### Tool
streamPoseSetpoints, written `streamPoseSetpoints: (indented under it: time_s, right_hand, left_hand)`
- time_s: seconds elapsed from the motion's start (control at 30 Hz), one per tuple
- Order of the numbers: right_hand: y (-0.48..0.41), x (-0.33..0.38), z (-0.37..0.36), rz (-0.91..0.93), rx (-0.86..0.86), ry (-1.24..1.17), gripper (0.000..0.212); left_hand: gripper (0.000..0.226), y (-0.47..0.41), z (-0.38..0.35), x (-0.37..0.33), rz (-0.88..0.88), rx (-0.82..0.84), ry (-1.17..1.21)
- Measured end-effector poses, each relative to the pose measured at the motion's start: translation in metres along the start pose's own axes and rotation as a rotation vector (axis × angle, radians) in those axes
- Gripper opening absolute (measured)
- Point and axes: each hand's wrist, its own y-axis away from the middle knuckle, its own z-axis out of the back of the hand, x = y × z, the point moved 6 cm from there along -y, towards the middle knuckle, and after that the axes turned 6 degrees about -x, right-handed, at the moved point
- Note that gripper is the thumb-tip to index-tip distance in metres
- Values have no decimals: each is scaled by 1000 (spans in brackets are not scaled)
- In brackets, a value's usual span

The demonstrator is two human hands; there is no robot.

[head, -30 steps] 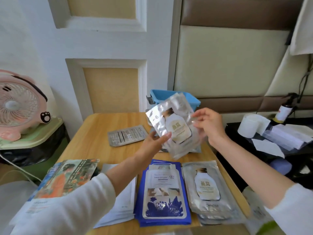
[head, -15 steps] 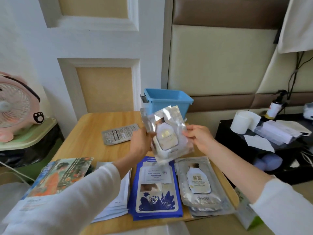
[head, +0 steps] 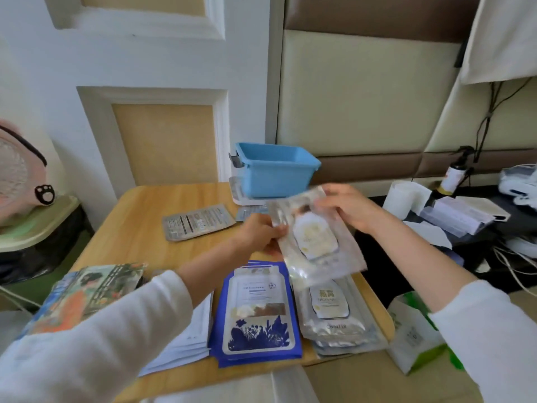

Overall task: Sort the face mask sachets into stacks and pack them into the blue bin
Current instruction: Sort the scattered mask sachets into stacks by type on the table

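A silver face mask sachet (head: 316, 242) hangs just above the table, held by both hands. My left hand (head: 258, 235) pinches its left edge and my right hand (head: 347, 209) grips its top right corner. Under its lower end lies a stack of matching silver sachets (head: 331, 315) at the table's right front. To the left of that lie a blue sachet stack (head: 255, 312), a white stack (head: 189, 341) and a colourful painted stack (head: 87, 295). The blue bin (head: 276, 170) stands open at the table's far edge.
A grey sachet (head: 197, 221) lies face down mid-table, with another small one (head: 247, 212) near the bin. A pink fan (head: 20, 173) stands at left. A dark side table at right holds a paper roll (head: 404, 196) and a bottle (head: 453, 175). A green-white box (head: 415, 335) sits beside the table's right edge.
Both hands have lowered the silver sachet from in front of the bin down toward the silver stack. The camera tilted down, so the bin shows fully.
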Motion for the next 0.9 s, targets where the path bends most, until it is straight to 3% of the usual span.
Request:
streamPoseSetpoints:
  time_s: [0.1,0.17,0.23,0.3,0.37,0.43,0.5,0.6,0.63,0.73,0.9]
  right_hand:
    - [23,-38,28,-198,16,398,18]
    - [35,-64,35,-295,-10,526,14]
    - [42,-81,34,-281,-71,613,17]
    - [44,-92,32,-221,-121,670,23]
    - [45,-96,31,-180,-160,758,22]
    - [47,-88,33,-90,-232,961,38]
    - [52,-75,26,93,-257,1056,59]
    - [66,-72,-9,361,-27,1001,62]
    - [70,-81,-23,394,84,1042,57]
    - [76,-110,-36,332,247,1107,51]
    - [63,-69,-5,222,-135,472,37]
  left_hand:
    - [10,6,-40,24,132,155,-122]
    - [12,6,-57,40,181,195,-182]
    - [19,5,-67,53,176,201,-287]
    - [31,-4,-66,58,58,138,-590]
    - [38,-16,-54,49,-105,-31,-873]
    - [37,-31,-35,38,-197,-211,-928]
    - [45,-50,-15,34,-247,-276,-906]
    - [86,-83,-6,50,-248,-72,-1066]
    - [89,-91,-6,58,-251,-5,-1160]
    - [63,-100,-10,68,-383,70,-1408]
    - [42,-93,0,43,-599,-90,-1413]
